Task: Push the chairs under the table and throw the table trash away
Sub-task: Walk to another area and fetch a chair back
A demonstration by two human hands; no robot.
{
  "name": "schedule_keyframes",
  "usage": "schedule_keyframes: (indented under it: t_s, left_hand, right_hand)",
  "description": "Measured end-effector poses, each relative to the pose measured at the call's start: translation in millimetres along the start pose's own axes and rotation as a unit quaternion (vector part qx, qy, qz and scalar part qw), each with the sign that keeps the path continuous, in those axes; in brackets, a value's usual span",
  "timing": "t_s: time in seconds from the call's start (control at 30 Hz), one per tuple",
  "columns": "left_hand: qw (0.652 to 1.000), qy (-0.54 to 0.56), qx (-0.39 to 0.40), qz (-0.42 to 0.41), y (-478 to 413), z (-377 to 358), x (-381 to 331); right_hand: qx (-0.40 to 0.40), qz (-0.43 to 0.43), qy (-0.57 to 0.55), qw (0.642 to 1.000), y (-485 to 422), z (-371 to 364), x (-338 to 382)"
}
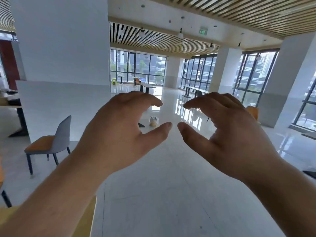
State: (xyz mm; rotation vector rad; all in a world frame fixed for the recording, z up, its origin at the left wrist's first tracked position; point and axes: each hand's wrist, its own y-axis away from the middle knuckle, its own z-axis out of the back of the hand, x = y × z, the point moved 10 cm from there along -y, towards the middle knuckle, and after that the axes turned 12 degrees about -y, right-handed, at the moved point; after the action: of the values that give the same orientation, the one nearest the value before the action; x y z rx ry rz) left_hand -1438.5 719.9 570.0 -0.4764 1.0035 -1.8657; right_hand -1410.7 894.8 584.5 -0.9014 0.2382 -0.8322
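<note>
Both hands hang empty in mid-air, fingers curled loosely apart: left hand, right hand. One grey chair stands out on the floor at nine o'clock, beside the white tabletop. Best grip its backrest and push straight, legs sliding level.

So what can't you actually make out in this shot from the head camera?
- Trash on the floor: too small and partly behind the left hand to identify.
- Orange chair: mostly hidden by the right hand.
- Table at left: cut off by the frame edge.
- Far tables: too small for detail.
</note>
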Motion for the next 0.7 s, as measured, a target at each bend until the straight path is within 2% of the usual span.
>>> schedule_keyframes:
  t_s: [0.17, 0.27, 0.47, 0.7]
  left_hand:
    - [0.998, -0.049, 0.029, -0.013, -110, -113, 25]
    - [0.997, -0.068, 0.042, -0.017, -161, -181, 37]
    - [0.989, -0.135, 0.056, -0.023, -242, -319, 67]
    - [0.967, -0.222, 0.112, 0.059, -334, -442, 161]
  right_hand:
    - [0.035, -0.026, 0.015, 0.999, -74, -33, -126]
    - [0.031, -0.031, 0.006, 0.999, -100, -53, -204]
    - [0.031, -0.006, -0.049, 0.998, -156, -141, -353]
    - [0.068, 0.051, -0.175, 0.981, -273, -273, -488]
